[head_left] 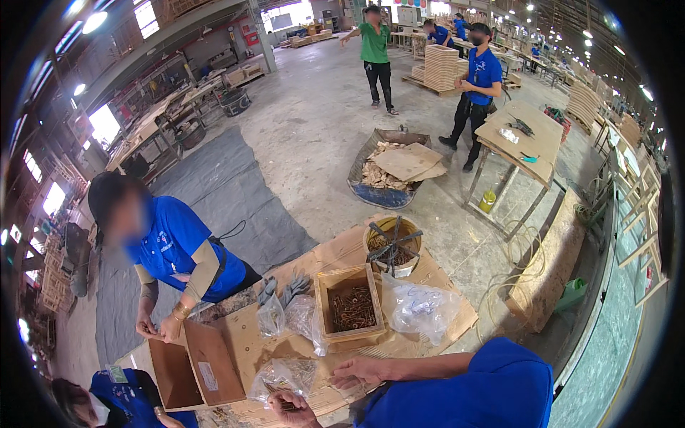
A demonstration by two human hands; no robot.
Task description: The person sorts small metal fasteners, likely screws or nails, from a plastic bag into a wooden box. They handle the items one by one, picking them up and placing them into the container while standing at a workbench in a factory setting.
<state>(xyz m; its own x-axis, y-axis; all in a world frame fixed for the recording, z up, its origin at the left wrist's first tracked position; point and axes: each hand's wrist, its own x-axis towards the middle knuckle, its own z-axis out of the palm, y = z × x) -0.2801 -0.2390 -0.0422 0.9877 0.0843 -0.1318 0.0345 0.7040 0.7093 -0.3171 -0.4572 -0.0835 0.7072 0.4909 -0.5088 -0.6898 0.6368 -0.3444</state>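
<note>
My left hand is closed at the lower edge, its fingers curled round thin brownish pieces that look like screws. It is beside a clear plastic bag with small metal pieces in it. To the right of that bag my right hand hovers over the cardboard-covered table, its fingers loosely stretched and nothing visible in them. Beyond my hands stands an open wooden box with many brownish screws inside. A crumpled clear bag lies to its right, and another filled bag to its left.
A bucket with dark straps stands behind the box. Grey gloves lie at the table's left. A co-worker in blue handles an open brown carton; another person is at lower left. A scrap-filled cart stands farther off.
</note>
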